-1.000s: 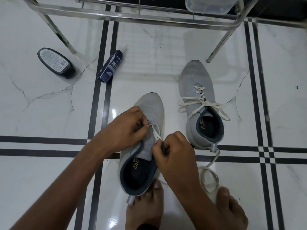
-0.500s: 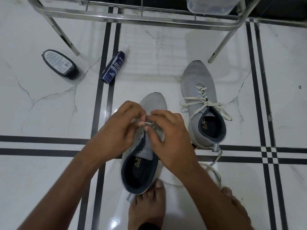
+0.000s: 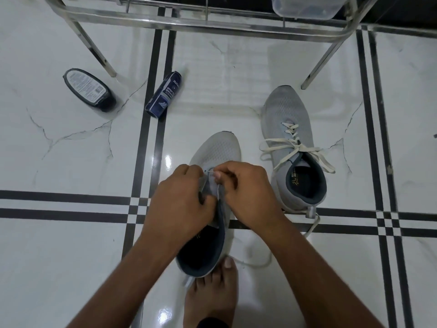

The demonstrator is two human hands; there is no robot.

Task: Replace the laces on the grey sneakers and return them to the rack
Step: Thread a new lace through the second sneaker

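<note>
1. Right now you are working on the lacing step: the near grey sneaker (image 3: 214,152) is lying on the floor (image 3: 71,245) between your arms, toe pointing toward the rack (image 3: 189,24), heel just beside your bare foot (image 3: 210,294).
2. Your left hand (image 3: 179,204) is gripping the tongue and eyelet edge of that sneaker, fingers curled round the fabric and holding it open.
3. Your right hand (image 3: 246,192) is pinching the white lace (image 3: 257,265) near its tip, right at the lowest eyelets by the toe; the fingertips are closed tight on it. Whether the tip is already through the hole I cannot tell, since your fingers are hiding it.
4. The rest of that lace is trailing loose on the floor behind your right wrist, curling round toward your foot.
5. The other grey sneaker (image 3: 286,114) is standing to the right, nearer the rack leg, already laced with its ends lying untied over the sides.
6. So the job looks roughly half done: one sneaker threaded, this one only starting.
7. Next, I judge, you are needing to draw the lace through, even the two ends, then cross upward eyelet by eyelet. Keep the slack from catching under your foot.
8. A dark tin (image 3: 89,91) and a blue spray can (image 3: 163,95) are lying toward the floor's far-left side, well apart from the work.
</note>
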